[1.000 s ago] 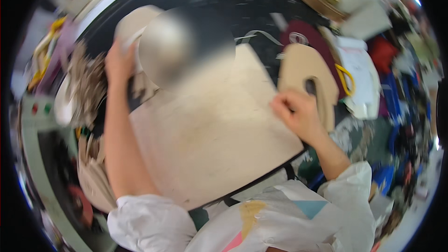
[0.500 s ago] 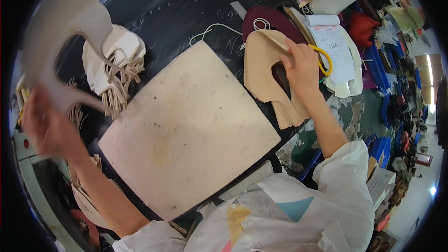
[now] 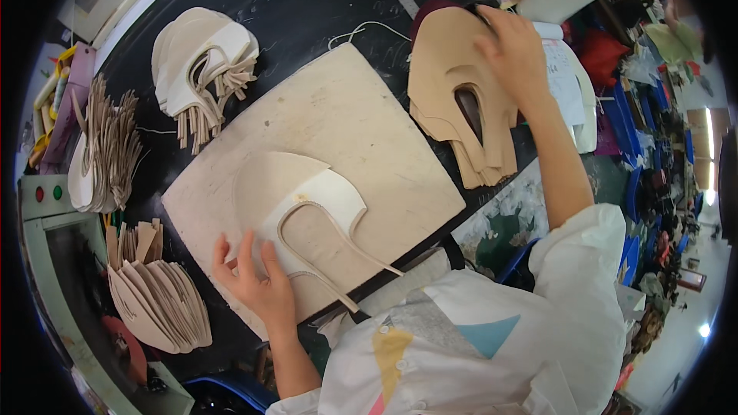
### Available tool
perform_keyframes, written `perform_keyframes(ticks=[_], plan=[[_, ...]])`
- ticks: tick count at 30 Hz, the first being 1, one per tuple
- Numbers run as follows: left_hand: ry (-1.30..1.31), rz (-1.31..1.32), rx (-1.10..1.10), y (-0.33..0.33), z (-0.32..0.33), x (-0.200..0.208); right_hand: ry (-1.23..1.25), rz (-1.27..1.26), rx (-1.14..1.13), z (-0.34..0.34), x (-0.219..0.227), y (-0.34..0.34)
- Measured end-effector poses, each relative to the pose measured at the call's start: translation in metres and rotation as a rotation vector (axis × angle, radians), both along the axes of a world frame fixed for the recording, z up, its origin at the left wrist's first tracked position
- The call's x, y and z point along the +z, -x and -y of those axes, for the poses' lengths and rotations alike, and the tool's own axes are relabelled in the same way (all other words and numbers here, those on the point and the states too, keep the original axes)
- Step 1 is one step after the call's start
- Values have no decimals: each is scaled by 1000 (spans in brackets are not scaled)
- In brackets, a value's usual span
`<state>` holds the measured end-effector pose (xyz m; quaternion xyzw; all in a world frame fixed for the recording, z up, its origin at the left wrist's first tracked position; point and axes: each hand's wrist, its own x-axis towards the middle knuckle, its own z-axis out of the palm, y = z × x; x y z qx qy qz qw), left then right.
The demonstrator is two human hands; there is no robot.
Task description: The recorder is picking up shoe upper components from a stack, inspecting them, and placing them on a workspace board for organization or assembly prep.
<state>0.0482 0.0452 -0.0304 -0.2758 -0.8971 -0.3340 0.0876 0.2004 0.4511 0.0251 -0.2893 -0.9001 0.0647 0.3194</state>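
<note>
- Pressing flat with spread fingers, the left hand (image 3: 257,284) rested on the near edge of a cream shoe-upper piece (image 3: 296,204); it pinned the piece down rather than closing round it.
- That piece lay on the pale square work board (image 3: 361,127), towards the board's near-left part, with its two thin strap ends (image 3: 338,261) trailing towards the person, one running off the board's near edge.
- The right hand (image 3: 515,50) reached out to the far right and lay on top of a stack of tan cut pieces (image 3: 461,100) just beside the board's right corner; its fingers curled over the top piece, but whether they had pinched it or only touched it could not be told.
- Judging by the layout, one piece was laid out on the board and a second was only being fetched, so the pairing or assembly looked barely begun.
- Plenty of stock remained: a heap of cream pieces with fringe-like straps (image 3: 204,61) beyond the board's far-left corner, a fan of tan strips (image 3: 108,146) to the left, and a layered pile of tan pieces (image 3: 157,296) near the left hand.
- All of it sat on a black table (image 3: 307,0).
</note>
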Motion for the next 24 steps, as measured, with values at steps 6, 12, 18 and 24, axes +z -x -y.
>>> perform_keyframes(ticks=[6,12,18,24], plan=[[45,10,-133,7,13,3,212,272,314,56,-25,0],[-24,36,-316,36,-10,44,338,147,374,46,-39,-7],[-710,1231,-534,15,-112,47,269,-159,455,97,6,6],[-608,1234,-679,49,-152,83,119,-242,859,145,24,38]])
